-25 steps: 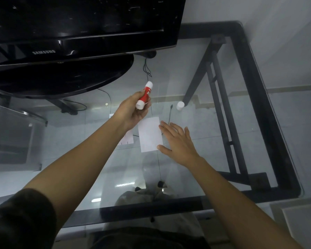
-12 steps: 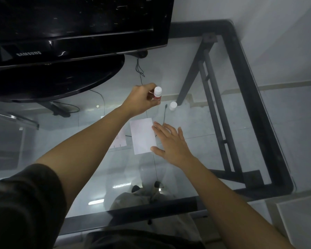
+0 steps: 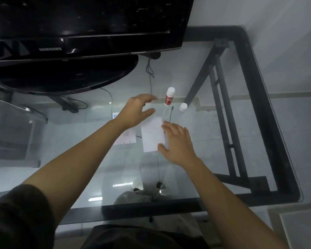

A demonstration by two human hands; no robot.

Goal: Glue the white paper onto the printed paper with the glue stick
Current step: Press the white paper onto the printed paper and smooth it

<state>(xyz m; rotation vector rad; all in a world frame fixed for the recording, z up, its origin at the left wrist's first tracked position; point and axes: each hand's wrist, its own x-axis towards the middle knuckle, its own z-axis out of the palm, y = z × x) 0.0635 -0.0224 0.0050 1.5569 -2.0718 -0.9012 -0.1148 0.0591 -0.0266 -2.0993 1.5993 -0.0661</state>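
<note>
The white paper (image 3: 152,134) lies flat on the glass table. My right hand (image 3: 178,142) rests flat on the glass along the paper's right edge, fingers spread. The printed paper (image 3: 127,137) lies just left of the white one, mostly hidden under my left wrist. The red and white glue stick (image 3: 169,97) stands upright on the glass beyond the papers. Its white cap (image 3: 183,106) stands apart to its right. My left hand (image 3: 136,110) hovers open a little left of the glue stick, not touching it.
A black monitor (image 3: 83,24) on a round base (image 3: 65,74) fills the far left of the glass table. The black table frame (image 3: 269,112) runs along the right and near edges. A thin cable (image 3: 150,76) trails beneath the glass.
My left hand carried the glue stick away from the papers, stood it on the glass next to its cap, and let go. My right hand stayed on the white paper's edge.
</note>
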